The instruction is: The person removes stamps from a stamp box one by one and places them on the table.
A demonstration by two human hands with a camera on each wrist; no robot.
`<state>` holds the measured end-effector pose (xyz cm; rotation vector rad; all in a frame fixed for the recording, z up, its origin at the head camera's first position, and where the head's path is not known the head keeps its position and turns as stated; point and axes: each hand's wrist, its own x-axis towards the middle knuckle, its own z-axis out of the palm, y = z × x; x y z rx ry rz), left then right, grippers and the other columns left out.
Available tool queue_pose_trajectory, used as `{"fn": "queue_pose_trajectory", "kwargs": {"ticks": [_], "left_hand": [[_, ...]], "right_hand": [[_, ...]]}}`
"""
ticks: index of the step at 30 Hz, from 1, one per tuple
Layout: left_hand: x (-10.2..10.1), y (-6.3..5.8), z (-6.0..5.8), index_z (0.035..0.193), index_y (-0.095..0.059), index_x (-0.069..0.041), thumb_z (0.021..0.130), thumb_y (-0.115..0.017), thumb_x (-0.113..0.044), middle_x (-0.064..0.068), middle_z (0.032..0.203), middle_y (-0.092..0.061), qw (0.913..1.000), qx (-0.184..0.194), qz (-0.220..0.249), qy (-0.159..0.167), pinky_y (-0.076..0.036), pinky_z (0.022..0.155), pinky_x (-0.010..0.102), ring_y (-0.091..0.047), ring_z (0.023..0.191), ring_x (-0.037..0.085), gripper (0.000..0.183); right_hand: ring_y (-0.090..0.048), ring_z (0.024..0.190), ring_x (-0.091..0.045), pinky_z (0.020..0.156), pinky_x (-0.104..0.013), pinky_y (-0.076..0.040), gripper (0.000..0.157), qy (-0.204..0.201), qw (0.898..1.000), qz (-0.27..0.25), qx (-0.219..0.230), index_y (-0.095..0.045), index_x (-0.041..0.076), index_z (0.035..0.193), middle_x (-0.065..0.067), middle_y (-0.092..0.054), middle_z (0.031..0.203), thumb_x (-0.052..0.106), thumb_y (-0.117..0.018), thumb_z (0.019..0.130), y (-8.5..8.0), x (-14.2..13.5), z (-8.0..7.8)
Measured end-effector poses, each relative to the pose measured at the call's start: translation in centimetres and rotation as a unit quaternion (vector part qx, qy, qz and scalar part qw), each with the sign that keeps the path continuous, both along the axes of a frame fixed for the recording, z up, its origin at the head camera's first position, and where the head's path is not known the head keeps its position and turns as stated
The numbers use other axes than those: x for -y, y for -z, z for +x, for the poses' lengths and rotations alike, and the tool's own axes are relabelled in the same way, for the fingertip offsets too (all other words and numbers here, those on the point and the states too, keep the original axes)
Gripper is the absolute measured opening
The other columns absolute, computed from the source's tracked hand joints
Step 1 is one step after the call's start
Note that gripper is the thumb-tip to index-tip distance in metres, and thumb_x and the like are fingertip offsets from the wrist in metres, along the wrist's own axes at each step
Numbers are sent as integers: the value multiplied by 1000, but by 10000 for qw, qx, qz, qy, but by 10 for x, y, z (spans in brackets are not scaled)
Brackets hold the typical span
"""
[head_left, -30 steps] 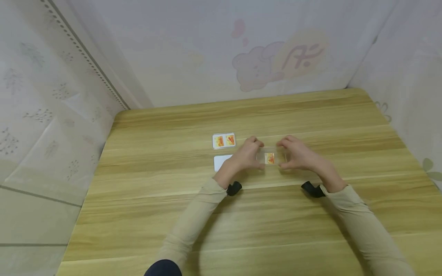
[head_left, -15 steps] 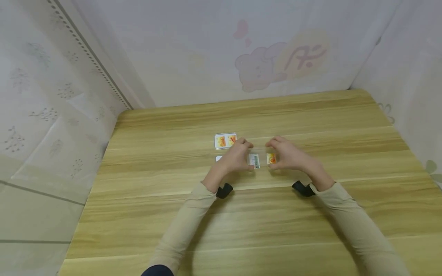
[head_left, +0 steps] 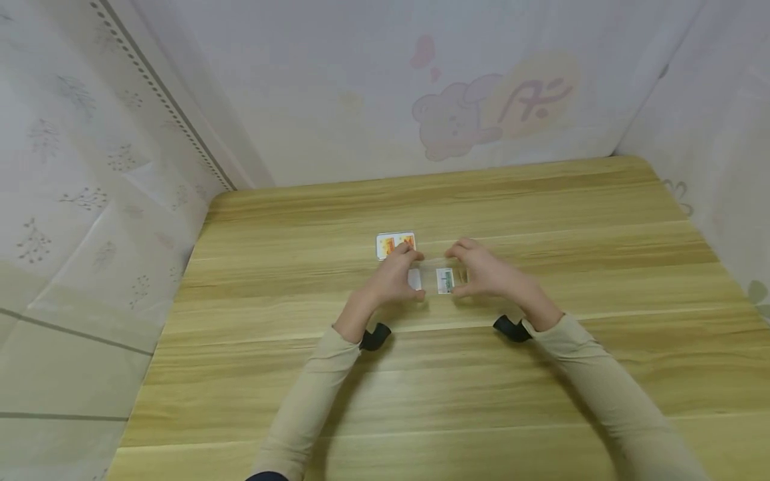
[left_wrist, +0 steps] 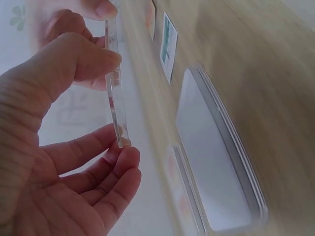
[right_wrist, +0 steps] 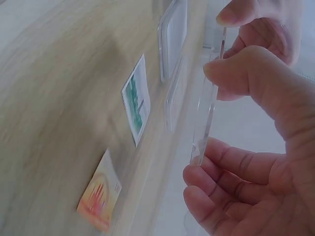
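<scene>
A clear plastic cover [left_wrist: 112,93] is raised above the table, seen nearly edge-on in both wrist views. My left hand [head_left: 397,275] pinches one end between thumb and fingers. At the other end, my right hand [head_left: 484,270] grips it the same way. Below it on the table lies a stamp with a green picture [head_left: 444,281]. An orange stamp [right_wrist: 101,196] lies close by, mostly hidden by the right hand in the head view. Under the left hand is a flat white base with rounded corners [left_wrist: 209,152], partly covered in the head view.
Behind the left hand lies a clear case with two orange stamps [head_left: 387,246] on white. Pale patterned curtains [head_left: 337,87] border the wooden table [head_left: 301,267] at the back and sides. A black wrist mount [head_left: 511,329] sits at each cuff.
Both hands have moved left with the clear cover, from over the orange stamp to beside and over the white base. The green stamp has come into view; the orange one is now mostly hidden.
</scene>
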<state>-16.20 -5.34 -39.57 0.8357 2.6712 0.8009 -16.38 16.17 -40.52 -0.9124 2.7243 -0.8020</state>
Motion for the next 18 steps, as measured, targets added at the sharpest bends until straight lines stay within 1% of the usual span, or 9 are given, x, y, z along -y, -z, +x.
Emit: {"fn": "queue_pose_trajectory", "kwargs": {"ticks": [4, 8, 13, 18], "left_hand": [[7, 1, 2, 121, -55, 8, 68, -82, -13, 18, 116, -52, 10000, -23, 22, -67, -43, 92, 36, -50, 106, 28, 63], [13, 2, 3, 121, -55, 8, 67, -82, -13, 18, 116, -52, 9999, -45, 49, -155, -45, 89, 37, -50, 104, 28, 64], [20, 3, 3, 120, -55, 9, 65, -82, -13, 19, 114, -53, 9998, -126, 55, -156, -45, 89, 37, -51, 101, 28, 65], [27, 3, 4, 118, -56, 9, 65, -82, -13, 19, 110, -53, 9996, -220, 54, -154, -45, 88, 37, -51, 99, 28, 64]], "right_hand": [[-52, 93, -28, 81, -39, -49, 66, -32, 9999, 129, -27, -54, -9, 118, -18, -52, 110, 16, -82, 64, -1, 7, -1], [-52, 97, -28, 86, -40, -48, 66, -74, 9998, 192, -7, -54, -9, 119, -19, -52, 113, 17, -82, 65, -3, 14, -1], [-52, 100, -28, 87, -39, -48, 66, -30, 9996, 176, 202, -53, -9, 120, -18, -51, 115, 17, -81, 67, -4, 21, -2], [-52, 99, -27, 85, -37, -49, 66, -40, 9997, 74, 226, -53, -9, 120, -17, -51, 113, 17, -82, 67, -4, 28, -2]]}}
